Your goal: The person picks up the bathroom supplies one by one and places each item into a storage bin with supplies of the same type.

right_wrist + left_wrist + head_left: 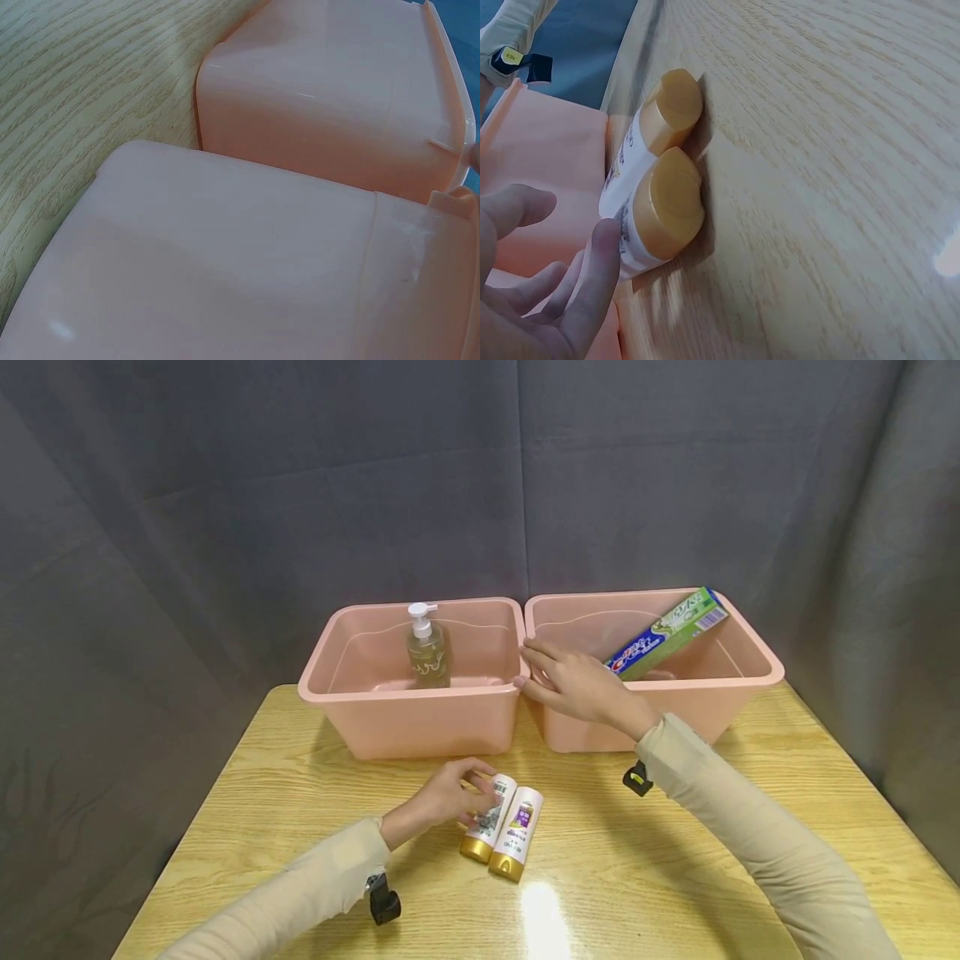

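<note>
Two white bottles with gold caps lie side by side on the table, the left bottle (504, 787) partly hidden by my left hand (453, 793). That hand hovers around its upper part with loosely bent, parted fingers. In the left wrist view a fingertip (606, 236) is at the white side of the nearer bottle (664, 206); whether it touches is hard to tell. The right bottle (517, 831) is free of the hand. My right hand (581, 685) reaches over the front of the right pink bin (675, 695), its extended fingers at the adjoining rims of both bins.
The left pink bin (420, 722) holds a pump bottle (429, 656) with a white pump top. A green and blue Crest toothpaste box (667, 635) leans diagonally in the right bin. Both bins stand on the wooden table (585, 877), before a grey curtain (337, 485).
</note>
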Tool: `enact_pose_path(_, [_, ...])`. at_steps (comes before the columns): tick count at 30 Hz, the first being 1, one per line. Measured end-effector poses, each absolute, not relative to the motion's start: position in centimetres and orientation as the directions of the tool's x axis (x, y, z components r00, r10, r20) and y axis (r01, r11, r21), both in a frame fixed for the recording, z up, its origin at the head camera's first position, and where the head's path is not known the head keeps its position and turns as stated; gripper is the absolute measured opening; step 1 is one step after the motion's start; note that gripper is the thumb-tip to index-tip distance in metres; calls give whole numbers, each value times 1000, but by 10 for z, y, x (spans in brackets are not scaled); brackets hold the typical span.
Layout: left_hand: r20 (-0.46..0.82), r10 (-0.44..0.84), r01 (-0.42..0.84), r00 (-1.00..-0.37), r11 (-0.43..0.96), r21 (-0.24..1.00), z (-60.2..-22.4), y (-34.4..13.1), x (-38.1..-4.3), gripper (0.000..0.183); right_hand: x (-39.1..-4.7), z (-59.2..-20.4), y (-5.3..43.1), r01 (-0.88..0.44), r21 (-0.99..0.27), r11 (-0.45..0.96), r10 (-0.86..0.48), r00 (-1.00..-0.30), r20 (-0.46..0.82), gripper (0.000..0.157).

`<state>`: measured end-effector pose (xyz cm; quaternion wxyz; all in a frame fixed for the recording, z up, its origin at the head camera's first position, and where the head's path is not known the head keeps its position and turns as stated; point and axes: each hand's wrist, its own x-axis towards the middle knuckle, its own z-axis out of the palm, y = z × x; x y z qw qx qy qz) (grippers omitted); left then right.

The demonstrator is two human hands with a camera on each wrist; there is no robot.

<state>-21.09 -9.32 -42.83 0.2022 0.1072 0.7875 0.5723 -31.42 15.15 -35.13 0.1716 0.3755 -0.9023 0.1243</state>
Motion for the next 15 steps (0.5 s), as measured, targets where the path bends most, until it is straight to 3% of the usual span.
enact_pose_path(15, [-220,389,-88,-895,329,940,-428,-84,-208,52,-314,-351,152,-721,-98,686,-636,-660,401,62])
